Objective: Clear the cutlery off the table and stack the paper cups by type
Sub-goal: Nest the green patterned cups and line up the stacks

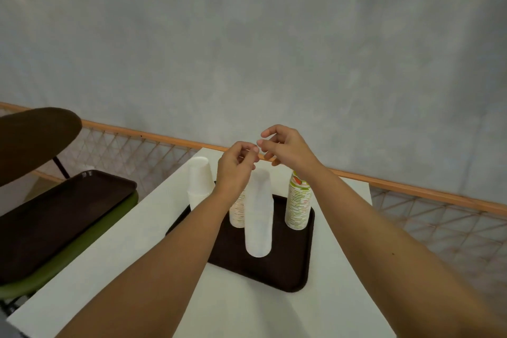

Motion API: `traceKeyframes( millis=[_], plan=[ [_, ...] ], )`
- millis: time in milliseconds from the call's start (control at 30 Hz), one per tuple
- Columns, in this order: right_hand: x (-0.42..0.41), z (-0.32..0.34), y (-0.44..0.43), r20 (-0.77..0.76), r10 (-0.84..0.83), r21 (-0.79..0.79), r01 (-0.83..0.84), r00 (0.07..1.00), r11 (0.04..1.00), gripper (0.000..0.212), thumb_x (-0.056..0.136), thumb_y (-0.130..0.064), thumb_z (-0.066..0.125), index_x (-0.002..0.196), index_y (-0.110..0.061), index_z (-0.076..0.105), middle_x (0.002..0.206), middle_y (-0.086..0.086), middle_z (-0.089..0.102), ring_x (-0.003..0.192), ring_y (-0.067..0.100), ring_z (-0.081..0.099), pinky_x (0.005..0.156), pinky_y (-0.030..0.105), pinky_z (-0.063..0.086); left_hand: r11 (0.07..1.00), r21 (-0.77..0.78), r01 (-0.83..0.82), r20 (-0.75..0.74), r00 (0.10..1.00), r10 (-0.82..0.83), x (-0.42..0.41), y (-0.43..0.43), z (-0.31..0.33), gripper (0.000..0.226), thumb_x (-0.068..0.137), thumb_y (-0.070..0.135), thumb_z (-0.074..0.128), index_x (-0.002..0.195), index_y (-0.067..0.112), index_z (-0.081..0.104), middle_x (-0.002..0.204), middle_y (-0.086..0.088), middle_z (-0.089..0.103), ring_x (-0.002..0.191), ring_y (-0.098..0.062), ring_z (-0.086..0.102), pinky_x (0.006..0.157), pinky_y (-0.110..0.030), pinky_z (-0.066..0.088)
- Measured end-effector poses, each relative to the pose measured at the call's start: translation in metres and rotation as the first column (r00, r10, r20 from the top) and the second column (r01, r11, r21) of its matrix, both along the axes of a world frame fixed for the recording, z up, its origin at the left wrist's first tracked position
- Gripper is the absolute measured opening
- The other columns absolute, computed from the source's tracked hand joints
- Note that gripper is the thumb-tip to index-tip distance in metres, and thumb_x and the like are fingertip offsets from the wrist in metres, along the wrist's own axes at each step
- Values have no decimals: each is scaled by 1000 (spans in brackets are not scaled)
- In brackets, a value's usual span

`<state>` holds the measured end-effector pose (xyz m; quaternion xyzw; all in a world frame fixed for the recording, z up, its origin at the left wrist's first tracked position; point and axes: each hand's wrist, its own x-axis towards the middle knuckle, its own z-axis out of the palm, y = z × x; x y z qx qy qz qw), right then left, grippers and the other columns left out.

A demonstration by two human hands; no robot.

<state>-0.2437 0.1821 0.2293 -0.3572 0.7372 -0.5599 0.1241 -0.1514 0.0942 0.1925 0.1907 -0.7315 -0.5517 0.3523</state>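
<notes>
Four cup stacks (258, 214) crowd the far end of the tray (274, 269), no cutlery in sight; right hand (285, 148) hangs loose and empty, left hand (236, 166) curled, contents unclear, above them: next, probably, merging matching stacks.

White tabletop (343, 269) carries a dark tray (274, 269). Tall white cup stack (258, 217) upright on the tray, near side. Patterned cup stack (298, 200) at the far right of the tray. Second patterned stack (238, 211) partly behind the left wrist. Shorter white stack (200, 181) at the tray's far left corner. Left hand (236, 164) and right hand (288, 149) raised above the stacks, fingers loosely curled, tips nearly meeting, nothing seen held.
</notes>
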Motion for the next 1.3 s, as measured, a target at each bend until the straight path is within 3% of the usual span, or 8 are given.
traceKeyframes(
  millis=[167,300,433,633,867,933,1033,1300],
  plan=[
    [46,-9,-37,-7,1,65,-1,1000,998,28,87,-24,65,112,-16,56,97,11,65,77,19,67,63,27,56,999,-34,9,60,998,-7,46,-46,-3,22,93,21,55,114,20,54,94,0,58,88,-16,59,65,-18,46],
    [70,-23,-57,33,-1,99,-2,999,995,30,86,-26,66,113,-18,55,99,10,63,78,15,65,72,34,57,1000,-17,-2,69,998,3,69,-75,-12,17,91,20,57,107,23,54,85,5,55,86,-19,57,73,-29,48],
    [88,-43,-76,76,19,233,-36,997,972,40,85,-28,67,121,-18,50,101,5,61,82,15,63,70,30,55,1000,-24,-17,107,994,19,82,-104,-28,15,90,18,59,103,22,54,85,6,55,84,-20,57,77,-34,49],
    [84,-79,-88,97,44,528,-89,994,845,42,90,-27,61,126,-12,47,111,9,62,90,19,64,71,24,54,995,-34,-94,176,979,99,83,-132,-59,13,88,13,60,97,16,51,80,3,52,72,-13,50,68,-26,46],
    [61,-139,-108,124,38,697,-114,992,708,61,90,-41,57,140,-14,36,128,7,55,94,14,57,88,26,52,992,-1,-129,299,946,124,83,-155,-102,14,89,16,60,99,14,52,83,1,53,74,-14,50,68,-24,44],
    [56,-157,-112,125,37,714,-116,992,690,70,89,-48,56,145,-16,29,141,6,45,109,17,53,101,32,46,993,50,-103,341,937,80,83,-160,-116,17,89,19,60,103,15,52,87,3,53,79,-16,52,73,-27,47],
    [57,-175,-117,140,52,723,-138,989,677,77,89,-52,53,150,-18,19,154,4,28,139,24,33,113,39,31,995,99,-20,444,896,-27,83,-169,-136,28,89,25,60,115,19,50,99,3,53,92,-16,55,84,-31,49],
    [67,-191,-140,294,-36,537,-133,955,833,74,91,-41,56,149,-21,15,155,1,25,141,22,29,113,38,27,942,277,190,589,741,-323,67,-196,-170,59,93,34,52,145,22,27,145,-3,38,130,-21,41,109,-42,37]
  ],
)
